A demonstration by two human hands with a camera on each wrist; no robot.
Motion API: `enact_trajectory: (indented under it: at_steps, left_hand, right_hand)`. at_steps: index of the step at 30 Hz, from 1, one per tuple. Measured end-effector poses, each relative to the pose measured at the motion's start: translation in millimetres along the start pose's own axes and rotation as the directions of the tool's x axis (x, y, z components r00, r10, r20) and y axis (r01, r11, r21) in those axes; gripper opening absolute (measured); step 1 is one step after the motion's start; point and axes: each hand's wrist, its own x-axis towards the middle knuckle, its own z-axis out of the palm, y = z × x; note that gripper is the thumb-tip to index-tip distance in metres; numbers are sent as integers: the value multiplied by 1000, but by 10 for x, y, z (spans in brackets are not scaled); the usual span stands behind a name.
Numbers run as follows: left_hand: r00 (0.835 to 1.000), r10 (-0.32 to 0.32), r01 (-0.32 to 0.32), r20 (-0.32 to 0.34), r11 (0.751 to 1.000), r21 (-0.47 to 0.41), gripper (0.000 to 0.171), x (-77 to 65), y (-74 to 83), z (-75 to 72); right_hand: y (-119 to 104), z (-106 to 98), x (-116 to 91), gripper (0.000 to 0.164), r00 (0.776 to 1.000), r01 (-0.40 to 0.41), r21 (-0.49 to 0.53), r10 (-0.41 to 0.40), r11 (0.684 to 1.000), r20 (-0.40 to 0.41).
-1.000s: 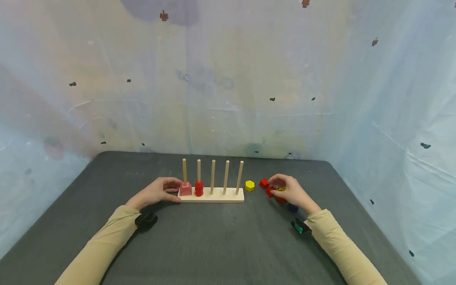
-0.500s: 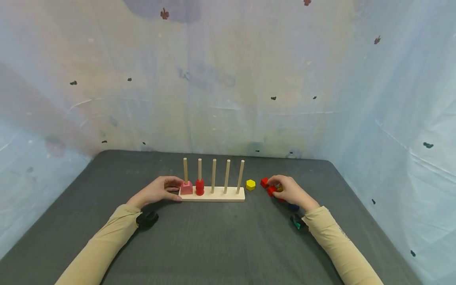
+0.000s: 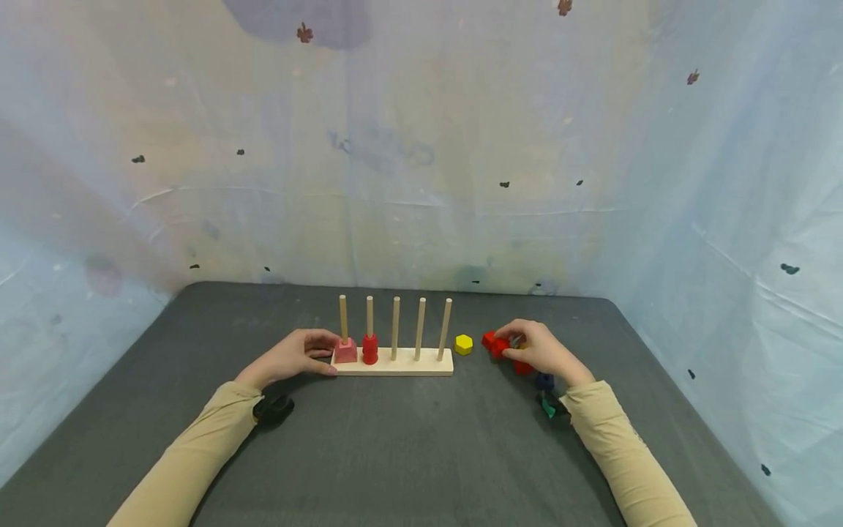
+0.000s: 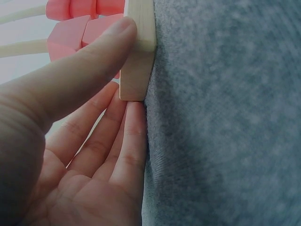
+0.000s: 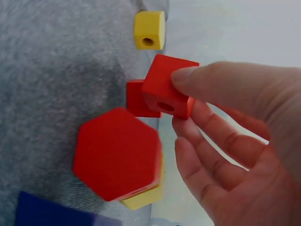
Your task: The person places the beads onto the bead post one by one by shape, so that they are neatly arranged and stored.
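- Red block (image 5: 161, 84) is being shifted nearer a second red block (image 5: 135, 101), pinched by thumb and fingers of the right hand (image 3: 540, 348).
- Pegboard (image 3: 395, 369) is being gripped by the left hand (image 3: 288, 357).

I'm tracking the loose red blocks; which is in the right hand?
The red block with the visible hole, pinched by the right hand; the large red hexagon and partly hidden red block aren't held.

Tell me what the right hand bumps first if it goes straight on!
Likely the loose red block, just past the pinched red block in the right hand; depth is unclear, so it might pass over.
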Motion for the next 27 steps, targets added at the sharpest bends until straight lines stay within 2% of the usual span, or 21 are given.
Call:
enact_trajectory:
  at_steps: [3,7,14,19,23,27]
  left_hand:
    - [1000,2,-2,1,1000,0,63,2,0,6]
    - [1000,5,-5,4,1000,-6,63,-2,1,6]
    - [1000,0,0,1,1000,-5,63,7,11,0]
    - [1000,-4,4,1,1000,-14,63,7,1,-2]
    - [1000,-6,6,2,1000,-11,63,1,12,-2]
    - [1000,-3,3,7,1000,-15,63,4,0,-5]
  right_hand:
    - [-18,-33,8,28,1000,-1,25,2,1000,-15]
    - [-108,-83,51,30,998,-13,137,23,990,-65]
    - [-319,-122,162,34,974,-55,391,136,919,-181]
    - [-546,-109,259,38,957,29,520,127,854,-262]
    - [-767,-93,338,40,947,113,585,91,803,-308]
    - [-992,-71,428,39,944,156,602,62,783,-325]
